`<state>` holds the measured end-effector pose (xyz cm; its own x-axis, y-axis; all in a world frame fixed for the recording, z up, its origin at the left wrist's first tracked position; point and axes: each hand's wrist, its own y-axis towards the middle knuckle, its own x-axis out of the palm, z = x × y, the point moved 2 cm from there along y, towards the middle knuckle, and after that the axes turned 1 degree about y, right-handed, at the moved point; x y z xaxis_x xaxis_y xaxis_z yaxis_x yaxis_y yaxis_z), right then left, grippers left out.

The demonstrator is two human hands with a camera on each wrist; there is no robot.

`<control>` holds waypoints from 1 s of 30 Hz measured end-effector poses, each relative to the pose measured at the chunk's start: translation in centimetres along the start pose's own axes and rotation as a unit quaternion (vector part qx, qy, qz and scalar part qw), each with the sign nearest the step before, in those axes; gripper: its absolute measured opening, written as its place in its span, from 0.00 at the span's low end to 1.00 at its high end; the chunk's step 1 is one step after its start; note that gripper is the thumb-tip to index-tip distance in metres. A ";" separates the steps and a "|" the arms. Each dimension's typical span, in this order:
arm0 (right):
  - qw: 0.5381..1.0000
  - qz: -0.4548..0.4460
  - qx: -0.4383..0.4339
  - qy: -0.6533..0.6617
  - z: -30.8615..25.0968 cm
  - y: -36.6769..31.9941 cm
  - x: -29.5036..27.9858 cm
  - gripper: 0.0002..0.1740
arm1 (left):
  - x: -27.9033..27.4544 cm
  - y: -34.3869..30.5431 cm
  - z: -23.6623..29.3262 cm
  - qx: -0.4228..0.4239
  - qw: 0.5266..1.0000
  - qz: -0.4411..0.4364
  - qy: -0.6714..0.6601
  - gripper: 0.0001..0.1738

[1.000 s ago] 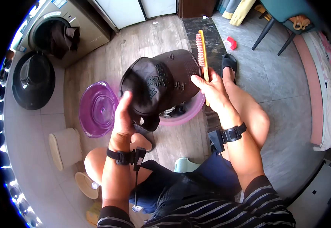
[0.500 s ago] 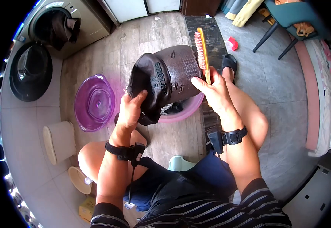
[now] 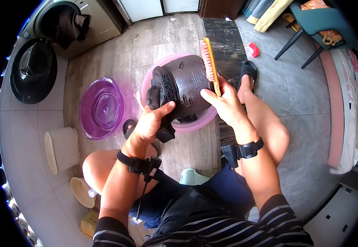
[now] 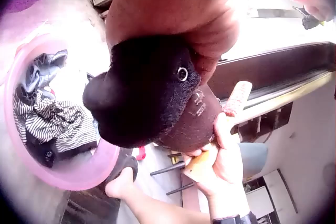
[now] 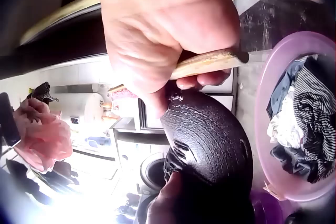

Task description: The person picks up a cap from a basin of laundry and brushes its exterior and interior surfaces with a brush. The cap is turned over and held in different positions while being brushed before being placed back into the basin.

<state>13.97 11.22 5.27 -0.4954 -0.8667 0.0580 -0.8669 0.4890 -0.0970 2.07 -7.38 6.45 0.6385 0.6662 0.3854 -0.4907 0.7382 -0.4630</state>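
Note:
A dark cap [image 3: 191, 82] with raised lettering on its crown and a wet sheen on its stitched brim is held between both hands, over a pink basin [image 3: 195, 126]. My left hand [image 3: 150, 123] grips the crown, thumb on the outside near the letters. At the far edge of the brim, my right hand [image 3: 228, 105] pinches the cap under its thumb and also holds a scrub brush [image 3: 213, 72] with a yellow handle and pink bristles. The brush stands up beside the brim. Clothes [image 5: 310, 113], some striped, fill the basin in the right wrist view.
A purple basin [image 3: 89, 119] stands on the floor to the left. Farther back, a washing machine [image 3: 100, 24] has its door [image 3: 33, 72] open with a dark garment [image 3: 72, 26] hanging out. A teal chair [image 3: 323, 20] is at the upper right.
The cap has moved lower and turned, now overlapping the pink basin. My left hand has shifted from the crown's edge to a firmer grip, and the crown has folded. The brush stays in my right hand.

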 end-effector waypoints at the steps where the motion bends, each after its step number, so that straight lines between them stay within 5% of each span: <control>1: 0.999 0.009 0.004 -0.036 -0.5 0.0 0.2 0.27 | 0.1 0.1 -0.2 0.007 0.999 0.007 -0.032 0.17; 4: 0.994 0.049 -0.020 -0.095 -1.0 0.0 1.0 0.30 | 0.3 1.1 -1.1 0.027 0.994 -0.011 -0.105 0.16; 7: 0.899 0.169 -0.183 -0.359 -2.4 -0.2 1.4 0.32 | 1.2 0.6 0.2 0.006 0.991 0.054 -0.121 0.16; 9: 0.879 0.120 -0.212 -0.410 -3.1 -0.8 2.3 0.30 | 0.4 1.5 -0.6 -0.005 0.984 0.072 -0.162 0.16; 13: 0.859 0.023 -0.135 -0.493 -1.6 -1.3 4.5 0.27 | 0.2 1.7 -0.9 -0.022 0.982 0.086 -0.166 0.16; 20: 0.881 -0.032 -0.178 -0.437 0.0 -4.5 5.3 0.26 | -1.7 1.0 1.3 -0.032 0.974 0.154 -0.162 0.17; 24: 0.877 -0.003 -0.130 -0.463 -1.5 -2.1 5.2 0.26 | 0.0 0.7 0.0 0.084 0.986 0.138 -0.028 0.14; 29: 0.911 -0.009 -0.201 -0.359 0.2 -5.0 6.1 0.26 | -1.6 0.7 2.4 0.049 0.981 0.177 -0.065 0.13; 30: 0.905 -0.003 -0.181 -0.384 -0.5 -4.6 6.0 0.26 | -1.6 0.6 1.4 0.120 0.980 0.159 0.005 0.14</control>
<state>14.94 3.88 6.51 -0.4267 -0.6140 -0.6641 -0.8996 0.3636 0.2418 -0.07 -7.80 6.65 0.4367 0.8662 0.2429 -0.7898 0.4984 -0.3575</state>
